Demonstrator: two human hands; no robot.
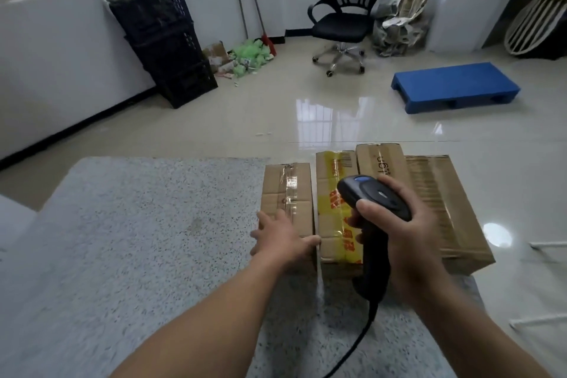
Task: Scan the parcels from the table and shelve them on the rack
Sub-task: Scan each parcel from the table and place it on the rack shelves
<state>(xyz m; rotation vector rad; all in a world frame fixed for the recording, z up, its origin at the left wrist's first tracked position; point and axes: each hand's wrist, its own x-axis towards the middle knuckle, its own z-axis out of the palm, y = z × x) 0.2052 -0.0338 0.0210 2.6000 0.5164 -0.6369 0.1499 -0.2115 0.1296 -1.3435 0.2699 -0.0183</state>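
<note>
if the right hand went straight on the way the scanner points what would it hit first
Probably the brown cardboard box with yellow printed tape, just past the nose of the black handheld scanner that the right hand grips; depth between them is unclear.

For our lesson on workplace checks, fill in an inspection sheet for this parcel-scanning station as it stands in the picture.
Surface: speckled grey table, seen from above.
Job's things: four cardboard parcels side by side at the table's right end: leftmost parcel, yellow-taped parcel, third parcel, large parcel; black scanner above them.
Clutter: green scraps and cardboard on the floor by the wall.
Grippers: left hand lies spread on the leftmost parcel's near end; right hand grips the scanner.
Cables: scanner cable hangs from the handle towards the person.
Surroundings: stacked black crates, brooms, office chair, blue pallet.
</note>
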